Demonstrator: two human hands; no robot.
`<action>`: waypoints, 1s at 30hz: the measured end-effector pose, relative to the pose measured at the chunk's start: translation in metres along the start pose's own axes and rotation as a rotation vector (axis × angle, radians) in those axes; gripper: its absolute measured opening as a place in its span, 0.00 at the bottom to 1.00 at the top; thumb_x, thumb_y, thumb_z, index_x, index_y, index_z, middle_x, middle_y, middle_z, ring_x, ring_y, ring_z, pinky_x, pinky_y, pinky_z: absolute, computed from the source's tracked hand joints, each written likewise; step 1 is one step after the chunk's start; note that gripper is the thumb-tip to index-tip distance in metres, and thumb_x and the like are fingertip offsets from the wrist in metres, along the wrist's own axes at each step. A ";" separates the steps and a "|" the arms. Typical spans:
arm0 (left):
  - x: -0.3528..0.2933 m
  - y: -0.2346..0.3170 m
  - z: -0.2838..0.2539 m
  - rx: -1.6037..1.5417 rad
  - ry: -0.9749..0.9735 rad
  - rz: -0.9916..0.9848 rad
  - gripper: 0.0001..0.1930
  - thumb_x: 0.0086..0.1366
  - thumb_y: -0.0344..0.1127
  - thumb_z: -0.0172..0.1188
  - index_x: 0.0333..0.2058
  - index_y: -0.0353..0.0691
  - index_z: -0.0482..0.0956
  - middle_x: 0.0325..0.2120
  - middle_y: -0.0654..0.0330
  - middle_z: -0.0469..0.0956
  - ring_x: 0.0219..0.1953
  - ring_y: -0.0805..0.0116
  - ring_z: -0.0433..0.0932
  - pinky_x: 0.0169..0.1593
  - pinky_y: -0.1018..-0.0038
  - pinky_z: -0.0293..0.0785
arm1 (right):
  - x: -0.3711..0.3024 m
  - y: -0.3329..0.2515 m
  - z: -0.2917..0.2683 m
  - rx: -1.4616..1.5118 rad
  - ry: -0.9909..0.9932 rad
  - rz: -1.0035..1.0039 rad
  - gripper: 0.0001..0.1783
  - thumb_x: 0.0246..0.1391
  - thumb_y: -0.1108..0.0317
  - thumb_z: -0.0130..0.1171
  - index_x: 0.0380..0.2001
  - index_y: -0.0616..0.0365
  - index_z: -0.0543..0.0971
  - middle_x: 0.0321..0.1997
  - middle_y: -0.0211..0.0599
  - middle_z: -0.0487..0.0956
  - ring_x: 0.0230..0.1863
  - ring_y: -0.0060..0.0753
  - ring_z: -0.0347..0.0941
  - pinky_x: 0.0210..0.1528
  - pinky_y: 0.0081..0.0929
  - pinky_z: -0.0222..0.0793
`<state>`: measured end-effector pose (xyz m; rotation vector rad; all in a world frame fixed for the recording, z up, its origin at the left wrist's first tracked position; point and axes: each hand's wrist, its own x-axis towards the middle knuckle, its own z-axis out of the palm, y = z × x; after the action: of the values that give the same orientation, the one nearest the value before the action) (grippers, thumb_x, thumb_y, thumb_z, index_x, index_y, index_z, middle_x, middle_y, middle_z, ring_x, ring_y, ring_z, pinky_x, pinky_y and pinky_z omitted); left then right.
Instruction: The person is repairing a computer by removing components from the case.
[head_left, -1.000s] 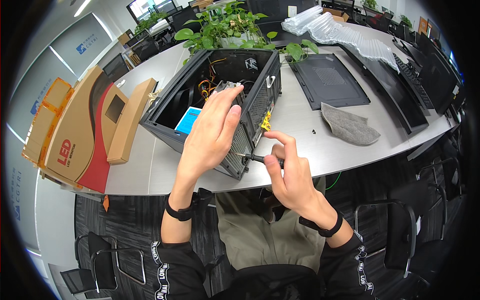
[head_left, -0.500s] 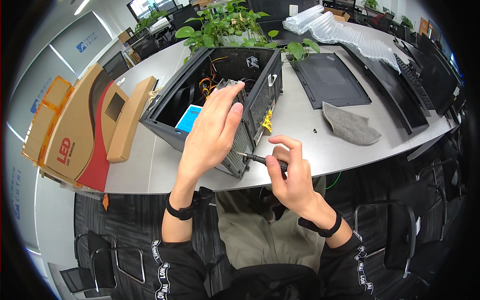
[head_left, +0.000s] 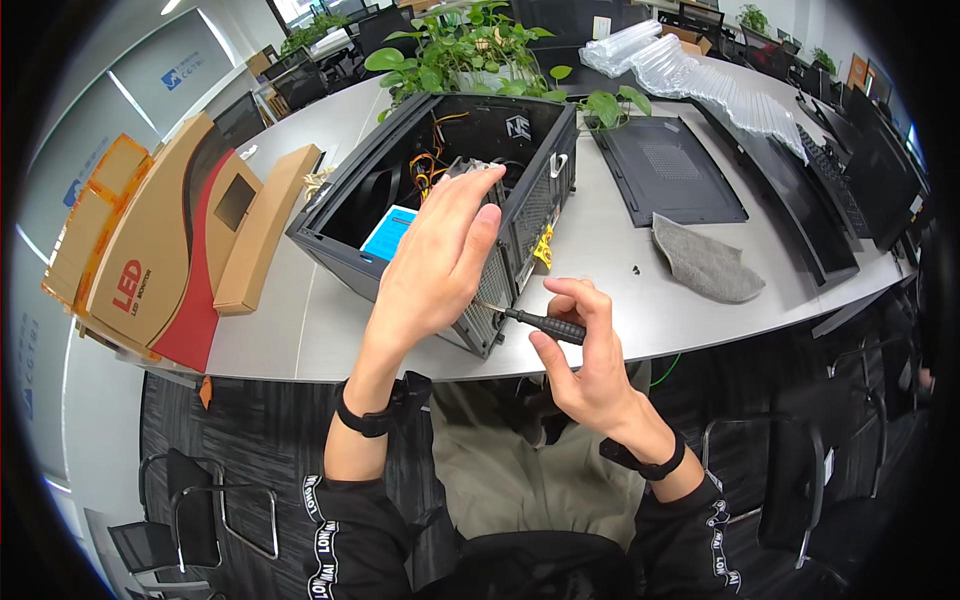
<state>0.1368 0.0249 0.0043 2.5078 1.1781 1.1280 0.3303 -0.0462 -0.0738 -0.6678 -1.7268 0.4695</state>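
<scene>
A black computer case (head_left: pixel 345 275) lies on the table with its side open, showing loose cables and a blue-labelled box (head_left: pixel 390 232) inside. My left hand (head_left: pixel 435 250) rests over the case's near part, fingers stretched out together and thumb up; what lies beneath the palm is hidden. A screwdriver (head_left: pixel 548 325) with a black handle points at the case's perforated end panel. Its tip meets the panel beside my left hand. My right hand (head_left: pixel 590 365) has its curled fingers around the rear of the handle, with the thumb lifted away from it.
A black side panel (head_left: pixel 668 170), a grey cloth (head_left: pixel 705 262) and small dark screws (head_left: pixel 635 269) lie to the right. A monitor box (head_left: pixel 150 265) and a narrow carton (head_left: pixel 265 235) stand at left. Beyond are a potted plant (head_left: pixel 470 50) and bubble wrap (head_left: pixel 700 85).
My right thumb has come away from the screwdriver's handle, and more of the handle shows. The view has shifted slightly; my left hand stays over the case.
</scene>
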 end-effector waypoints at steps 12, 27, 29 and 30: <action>-0.005 -0.005 0.009 0.044 0.067 0.075 0.23 0.79 0.40 0.48 0.65 0.33 0.69 0.61 0.42 0.73 0.67 0.43 0.69 0.74 0.53 0.58 | -0.012 -0.003 0.000 -0.100 0.055 0.071 0.23 0.64 0.82 0.56 0.61 0.65 0.66 0.23 0.38 0.71 0.24 0.31 0.68 0.31 0.27 0.64; -0.008 -0.007 0.002 0.037 0.105 0.069 0.22 0.78 0.41 0.48 0.63 0.33 0.72 0.59 0.42 0.75 0.64 0.41 0.71 0.71 0.55 0.62 | -0.003 0.000 -0.011 -0.255 -0.105 -0.035 0.26 0.64 0.80 0.59 0.63 0.63 0.66 0.33 0.44 0.75 0.28 0.41 0.72 0.36 0.33 0.69; -0.004 -0.004 0.003 0.055 0.076 0.054 0.22 0.79 0.40 0.46 0.64 0.33 0.72 0.60 0.43 0.75 0.66 0.42 0.69 0.70 0.57 0.63 | 0.000 -0.005 -0.011 -0.089 -0.098 0.115 0.22 0.71 0.74 0.51 0.65 0.64 0.65 0.26 0.38 0.72 0.26 0.35 0.68 0.33 0.31 0.65; -0.004 -0.005 0.002 0.033 0.073 0.044 0.22 0.80 0.41 0.46 0.64 0.33 0.71 0.61 0.43 0.75 0.67 0.44 0.69 0.70 0.58 0.63 | 0.000 -0.002 -0.011 -0.069 -0.111 0.138 0.21 0.72 0.73 0.50 0.65 0.64 0.64 0.24 0.37 0.69 0.24 0.31 0.65 0.31 0.29 0.63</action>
<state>0.1339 0.0261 -0.0015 2.5491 1.1736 1.2304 0.3402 -0.0482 -0.0694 -0.8279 -1.8148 0.5534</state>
